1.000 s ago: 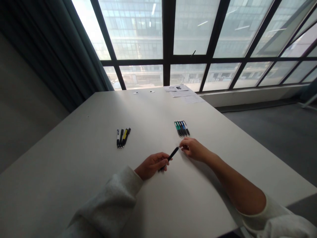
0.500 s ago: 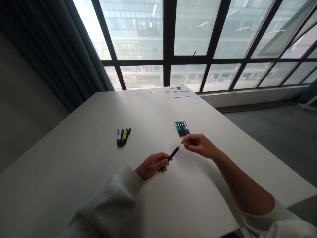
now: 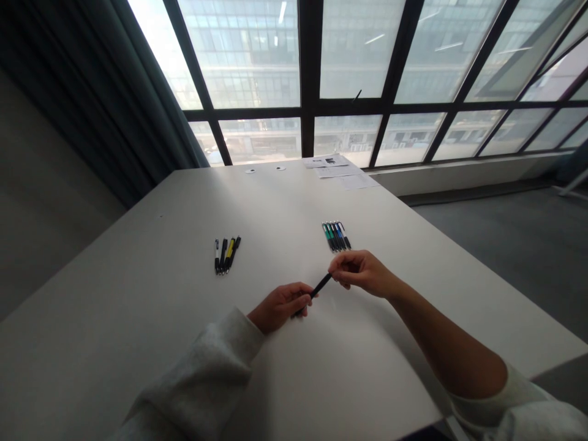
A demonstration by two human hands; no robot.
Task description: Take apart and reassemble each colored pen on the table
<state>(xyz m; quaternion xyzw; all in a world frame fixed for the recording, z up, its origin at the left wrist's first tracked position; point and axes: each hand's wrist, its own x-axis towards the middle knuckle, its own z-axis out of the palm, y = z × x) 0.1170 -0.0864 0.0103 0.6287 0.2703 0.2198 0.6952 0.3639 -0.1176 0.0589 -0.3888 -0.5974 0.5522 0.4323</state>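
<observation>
Gridded window (image 3: 309, 67), white table (image 3: 179, 343), left hand (image 3: 281, 305) and right hand (image 3: 361, 271) on one black pen (image 3: 321, 283)

Window fills the far side in dark-framed panes, pale building (image 3: 248, 61) seen through the glass. Table runs out toward it, brighter down the middle, dim at left. Dark curtain (image 3: 114, 92) hangs left of the glass. Grey floor (image 3: 496, 239) at right, past the table edge. Light sleeves on both arms: left sleeve (image 3: 215, 361) down to the wrist, right sleeve (image 3: 519, 398) up near the elbow.

Printed sheets (image 3: 328, 162) overlap at the table's far right corner.

Left hand: fingers closed around the lower part of the pen. Right hand: thumb and fingertips pinched at its upper end, hiding that end.

Row of pens (image 3: 335, 237) just beyond the right hand, side by side: green, black, blue, white among them; exact count unclear. Four pens (image 3: 223, 256) farther left: one white-and-black, one yellow-and-black, two black.

Pen in hand: slants up and rightward from left hand to right, nearer the body than both groups.

Smallest: two round fittings (image 3: 250, 171), dark-centred, near the far table edge.
</observation>
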